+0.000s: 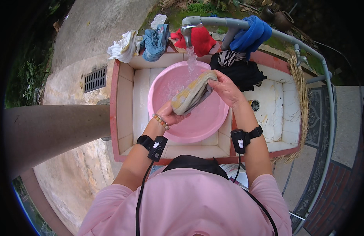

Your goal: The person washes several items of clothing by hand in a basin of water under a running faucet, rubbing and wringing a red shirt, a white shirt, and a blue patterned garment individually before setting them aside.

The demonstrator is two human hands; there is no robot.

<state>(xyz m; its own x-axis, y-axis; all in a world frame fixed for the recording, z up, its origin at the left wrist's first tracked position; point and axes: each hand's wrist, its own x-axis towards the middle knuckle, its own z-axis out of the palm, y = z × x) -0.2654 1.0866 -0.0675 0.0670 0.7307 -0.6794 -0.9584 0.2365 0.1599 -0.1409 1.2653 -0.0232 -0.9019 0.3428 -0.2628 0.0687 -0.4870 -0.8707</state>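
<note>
A bunched grey cloth with yellow patches (190, 93) is stretched between my two hands above a pink plastic basin (196, 134). My left hand (172, 113) cups its lower left end, palm up, fingers partly beneath the fabric. My right hand (224, 85) grips the upper right end with thumb and fingers. Just beyond the cloth, water (191, 60) runs from a metal tap (187, 35) into the basin, which holds water. The basin stands in the left compartment of a tiled sink (126, 110) with a red rim.
Along the sink's far edge lie a white cloth (125, 47), a blue-grey cloth (155, 42) and a red cloth (201, 41). Black clothing (238, 72) lies over the divider. A blue cloth (251, 34) hangs on the grey pipe (285, 37). A thick column (58, 129) stands left.
</note>
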